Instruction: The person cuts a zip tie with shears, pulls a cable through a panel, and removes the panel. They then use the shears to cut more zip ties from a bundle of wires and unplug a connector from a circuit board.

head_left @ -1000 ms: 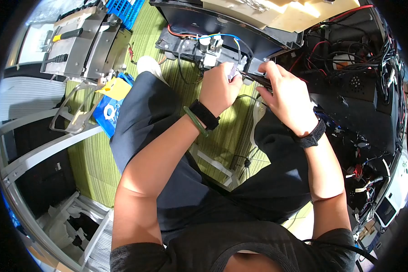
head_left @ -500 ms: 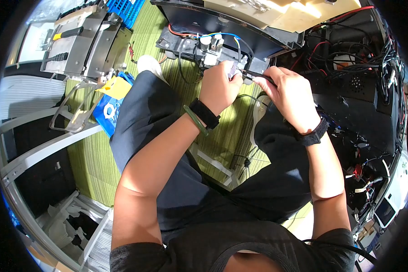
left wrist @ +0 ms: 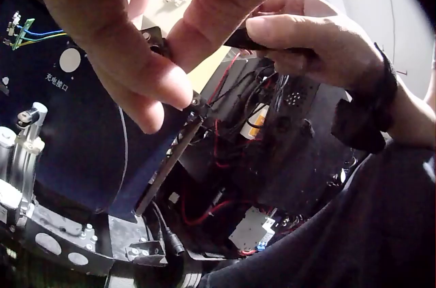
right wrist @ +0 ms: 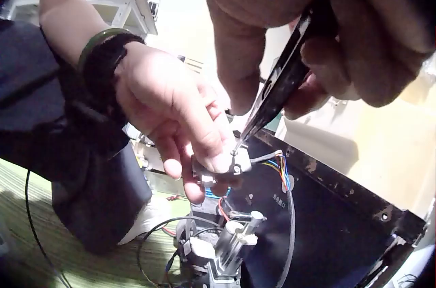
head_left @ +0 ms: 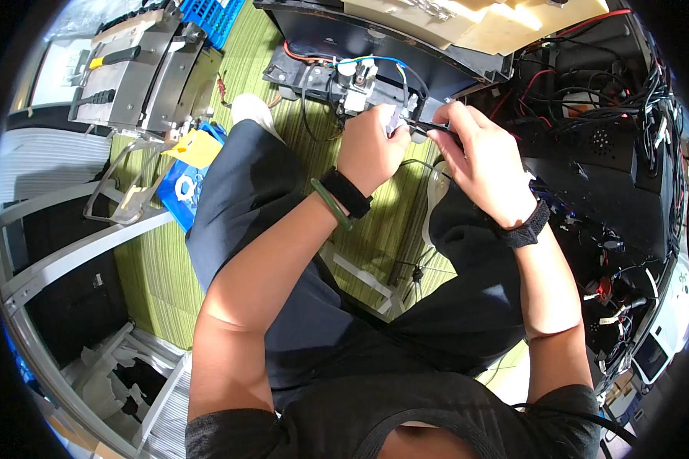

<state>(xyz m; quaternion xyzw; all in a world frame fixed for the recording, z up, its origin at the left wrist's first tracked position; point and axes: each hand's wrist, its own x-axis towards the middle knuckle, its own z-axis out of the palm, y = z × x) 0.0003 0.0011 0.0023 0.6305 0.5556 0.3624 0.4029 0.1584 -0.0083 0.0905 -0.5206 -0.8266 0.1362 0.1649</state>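
Green floor (head_left: 153,287), hands (head_left: 371,151) (head_left: 484,161) near cable-filled case (head_left: 563,145)

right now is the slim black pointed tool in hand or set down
In hand: the right hand grips the tool, its fingers curled round it.

My right grip (right wrist: 361,39) held a dark pointed tool (right wrist: 276,90), its tip at the small part (right wrist: 243,158) my left grip (right wrist: 167,104) pinched; a black panel (right wrist: 330,226) stood to the right.
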